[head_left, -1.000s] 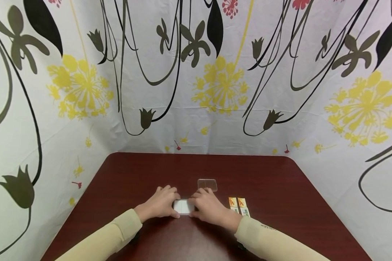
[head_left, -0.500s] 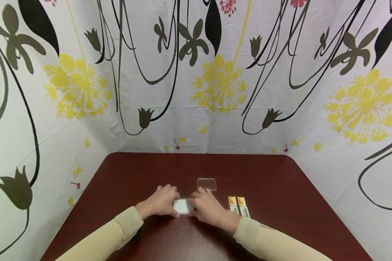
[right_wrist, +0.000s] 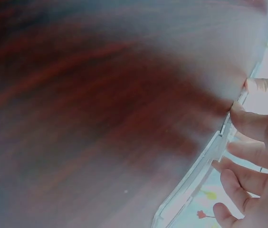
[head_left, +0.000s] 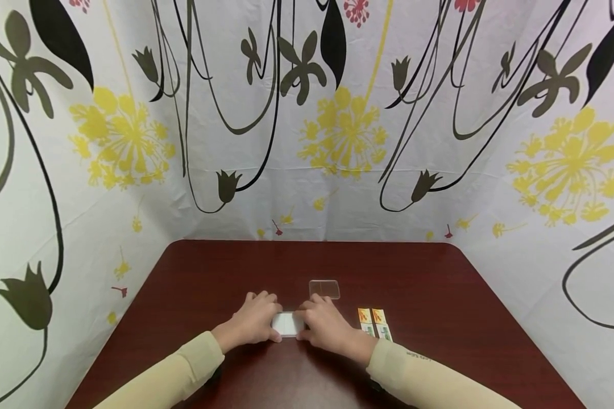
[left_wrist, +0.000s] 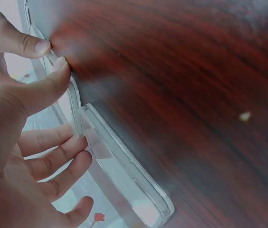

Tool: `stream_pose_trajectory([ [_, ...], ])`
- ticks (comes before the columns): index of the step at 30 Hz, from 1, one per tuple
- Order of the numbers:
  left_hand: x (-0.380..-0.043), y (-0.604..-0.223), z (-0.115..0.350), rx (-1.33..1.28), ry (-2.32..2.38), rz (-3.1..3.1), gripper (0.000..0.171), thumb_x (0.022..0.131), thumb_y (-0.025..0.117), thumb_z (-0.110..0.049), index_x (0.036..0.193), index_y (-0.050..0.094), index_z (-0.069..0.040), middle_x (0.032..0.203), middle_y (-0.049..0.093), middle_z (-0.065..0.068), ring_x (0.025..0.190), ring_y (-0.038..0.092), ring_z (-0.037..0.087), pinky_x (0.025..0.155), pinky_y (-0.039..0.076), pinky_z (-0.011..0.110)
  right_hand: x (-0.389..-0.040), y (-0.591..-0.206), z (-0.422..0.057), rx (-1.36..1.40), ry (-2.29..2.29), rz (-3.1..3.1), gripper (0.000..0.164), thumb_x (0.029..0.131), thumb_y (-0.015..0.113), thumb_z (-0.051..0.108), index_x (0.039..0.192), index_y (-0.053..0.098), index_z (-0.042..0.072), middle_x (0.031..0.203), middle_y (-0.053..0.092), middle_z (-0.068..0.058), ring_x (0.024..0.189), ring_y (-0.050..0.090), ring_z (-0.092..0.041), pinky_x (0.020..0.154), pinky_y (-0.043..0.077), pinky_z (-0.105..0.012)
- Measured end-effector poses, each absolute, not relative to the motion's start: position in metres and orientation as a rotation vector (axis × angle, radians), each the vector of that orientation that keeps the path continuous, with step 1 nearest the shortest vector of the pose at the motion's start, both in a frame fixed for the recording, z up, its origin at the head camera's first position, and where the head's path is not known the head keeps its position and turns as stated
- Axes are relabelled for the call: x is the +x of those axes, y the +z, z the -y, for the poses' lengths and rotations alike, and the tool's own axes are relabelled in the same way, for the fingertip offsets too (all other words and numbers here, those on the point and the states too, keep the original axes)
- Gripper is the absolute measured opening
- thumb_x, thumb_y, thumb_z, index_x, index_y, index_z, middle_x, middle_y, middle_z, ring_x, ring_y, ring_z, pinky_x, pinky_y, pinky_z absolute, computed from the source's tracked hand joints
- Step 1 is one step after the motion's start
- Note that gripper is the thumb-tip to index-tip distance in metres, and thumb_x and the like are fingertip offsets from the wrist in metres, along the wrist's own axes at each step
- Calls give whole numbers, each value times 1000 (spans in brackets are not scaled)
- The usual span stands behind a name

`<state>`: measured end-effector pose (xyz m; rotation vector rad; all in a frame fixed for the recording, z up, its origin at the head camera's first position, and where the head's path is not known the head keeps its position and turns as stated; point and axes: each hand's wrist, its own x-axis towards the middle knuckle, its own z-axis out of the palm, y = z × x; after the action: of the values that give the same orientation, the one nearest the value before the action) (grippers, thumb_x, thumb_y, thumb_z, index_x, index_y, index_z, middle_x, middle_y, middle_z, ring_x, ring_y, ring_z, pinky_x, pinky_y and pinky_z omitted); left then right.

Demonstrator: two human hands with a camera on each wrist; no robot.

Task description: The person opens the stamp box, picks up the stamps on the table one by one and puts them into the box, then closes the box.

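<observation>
A small flat case (head_left: 287,324), white on top with a line down its middle and a clear plastic edge, lies between both hands on the table. My left hand (head_left: 256,318) grips its left end, thumb at the near edge and fingers at the far edge. On the right end, my right hand (head_left: 327,326) holds it the same way. The clear rim (left_wrist: 75,105) shows beside the thumb in the left wrist view. Just behind the right fingers rests a clear plastic lid (head_left: 324,288), its lower edge partly hidden by them.
To the right of the right hand lie two narrow strips of orange and green printed cards (head_left: 372,317), partly behind the wrist. The dark red table (head_left: 225,261) has rounded far corners. A flower-printed white cloth (head_left: 286,216) surrounds it at the back and sides.
</observation>
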<state>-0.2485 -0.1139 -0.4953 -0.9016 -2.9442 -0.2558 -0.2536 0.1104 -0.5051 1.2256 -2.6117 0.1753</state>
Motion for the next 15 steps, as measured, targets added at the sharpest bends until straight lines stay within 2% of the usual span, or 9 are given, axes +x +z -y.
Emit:
stream_pose_trajectory([
  [15,-246,-498,112,-879,-154,2921,52,71,89,-51,104,75,-13,93,57,-4,89,49,17,89,39,52,-254,-505,-110,1208,230,2622,34,78,88,38,105,77,20,105,71,5,87,51,-13,75,45,-38],
])
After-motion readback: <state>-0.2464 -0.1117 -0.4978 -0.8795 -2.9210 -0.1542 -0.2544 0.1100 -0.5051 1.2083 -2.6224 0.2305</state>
